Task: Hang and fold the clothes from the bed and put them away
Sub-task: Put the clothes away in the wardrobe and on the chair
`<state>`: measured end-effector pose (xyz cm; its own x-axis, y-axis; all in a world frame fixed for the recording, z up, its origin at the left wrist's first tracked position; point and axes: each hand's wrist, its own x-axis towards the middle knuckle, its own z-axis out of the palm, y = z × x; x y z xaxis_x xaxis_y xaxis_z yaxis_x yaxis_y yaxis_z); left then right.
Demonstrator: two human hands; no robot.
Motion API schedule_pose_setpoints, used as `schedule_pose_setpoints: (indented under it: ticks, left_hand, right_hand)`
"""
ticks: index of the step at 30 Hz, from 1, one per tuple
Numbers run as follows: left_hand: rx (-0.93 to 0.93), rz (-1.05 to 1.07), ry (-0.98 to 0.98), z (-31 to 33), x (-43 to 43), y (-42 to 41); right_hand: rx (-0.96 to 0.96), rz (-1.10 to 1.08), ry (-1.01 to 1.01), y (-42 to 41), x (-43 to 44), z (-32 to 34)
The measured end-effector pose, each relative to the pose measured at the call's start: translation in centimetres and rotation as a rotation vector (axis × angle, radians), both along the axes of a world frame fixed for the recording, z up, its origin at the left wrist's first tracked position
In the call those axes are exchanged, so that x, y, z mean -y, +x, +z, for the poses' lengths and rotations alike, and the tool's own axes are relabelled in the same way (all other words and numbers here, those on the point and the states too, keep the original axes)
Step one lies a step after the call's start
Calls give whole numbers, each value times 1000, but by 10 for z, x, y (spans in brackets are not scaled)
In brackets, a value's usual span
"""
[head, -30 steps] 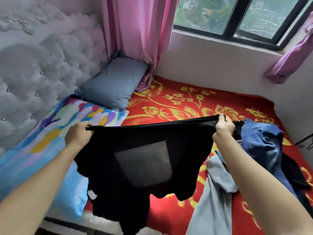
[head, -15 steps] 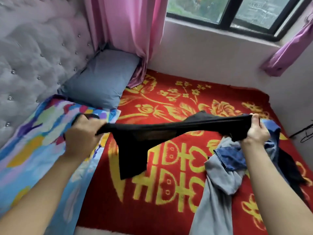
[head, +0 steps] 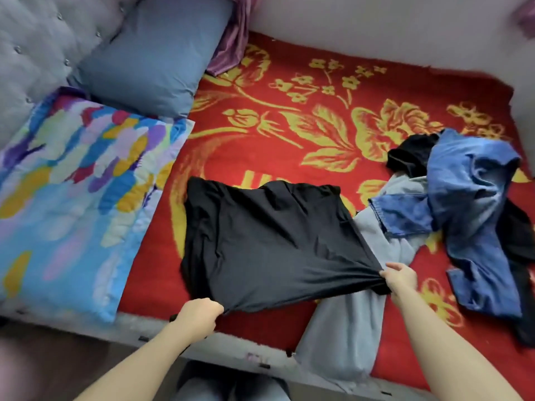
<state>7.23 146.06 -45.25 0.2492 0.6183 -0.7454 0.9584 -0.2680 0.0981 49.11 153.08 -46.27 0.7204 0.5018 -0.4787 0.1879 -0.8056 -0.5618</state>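
You had nothing readable: the yellow character (head: pixel 254 178) on the red blanket (head: pixel 225 162), beyond your left hand (head: pixel 199 315), was mostly hidden under the black shirt (head: pixel 269 241).

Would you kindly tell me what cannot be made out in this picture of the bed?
Head view only:
- Grey garment: top hidden under the black garment and blue denim.
- Dark item beneath the denim: mostly covered, type unclear.
- Pink curtain: cut off by the top edge.

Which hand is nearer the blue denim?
Right. The right hand grips a corner of the black garment just left of the denim; the left hand grips the other corner, further left.
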Motion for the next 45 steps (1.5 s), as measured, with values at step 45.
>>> schedule_pose_setpoints:
  ticks: [45]
  left_hand:
    - [573, 530, 254, 81, -96, 28]
  right_hand:
    - [-525, 629, 824, -174, -61, 346]
